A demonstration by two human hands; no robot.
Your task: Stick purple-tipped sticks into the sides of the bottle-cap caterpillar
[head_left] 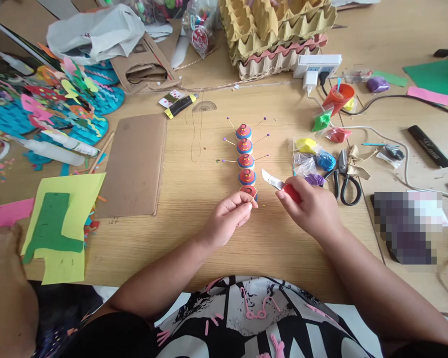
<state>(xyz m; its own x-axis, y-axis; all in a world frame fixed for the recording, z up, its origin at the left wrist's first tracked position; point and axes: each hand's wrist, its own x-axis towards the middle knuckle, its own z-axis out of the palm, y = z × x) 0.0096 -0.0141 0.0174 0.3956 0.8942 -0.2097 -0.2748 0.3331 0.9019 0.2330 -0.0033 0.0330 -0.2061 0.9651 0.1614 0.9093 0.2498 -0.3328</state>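
At centre, the left hand (229, 216) pinches a thin stick (255, 195) by the painted figures (245, 161); apart from it, the right hand (315, 209) grips a red knife (291, 193). The black case (438, 156) at right bears unreadable lettering (427, 143)

Craft workspace, home or classroom unclear. Evidence: light wood-grain table (186, 194), red-and-blue painted row of smiley cups (245, 161), stacked yellow and pink pulp egg trays (272, 37), multicoloured clay-like lumps (325, 160) in clear plastic bags (305, 167), black-handled metal scissors (344, 172), flat brown cardboard sheet (132, 166).
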